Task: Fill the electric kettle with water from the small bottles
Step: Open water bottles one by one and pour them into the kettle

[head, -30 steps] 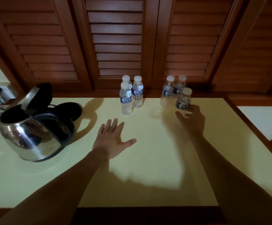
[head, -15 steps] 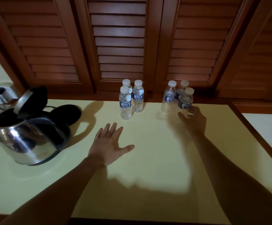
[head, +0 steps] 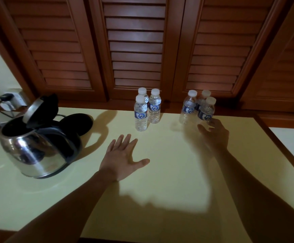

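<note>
The right hand [head: 214, 137] has crept a little farther from the kettle [head: 37, 151] and closer to the front bottle [head: 206, 111] of the far group. Its fingertips are now at that bottle's foot. The left hand has not shifted.

Dark louvred doors [head: 135, 50] fill the wall behind the kettle. A pale yellow table [head: 169, 181] carries everything.

The steel kettle stands at the table's left end with its lid [head: 37, 109] tipped up and its mouth open. It is lifted off its round black base [head: 81, 123], which lies just behind it to the right.

The left hand [head: 121, 158] lies palm down on the table near the kettle's right side, fingers straight and spread, holding nothing.

The right hand, well to the right of the kettle, is motion-blurred. Its fingers look parted and gently curved, not closed on anything. Whether they touch the bottle cannot be told.

Six small capped bottles stand upright in two groups of three. One group [head: 140, 114] is right of the kettle and farther back, and the other is farther right again.

Judged from this, the first pick-up is just beginning. No cap is off, no water has been poured, and the open kettle is ready to take it
</note>
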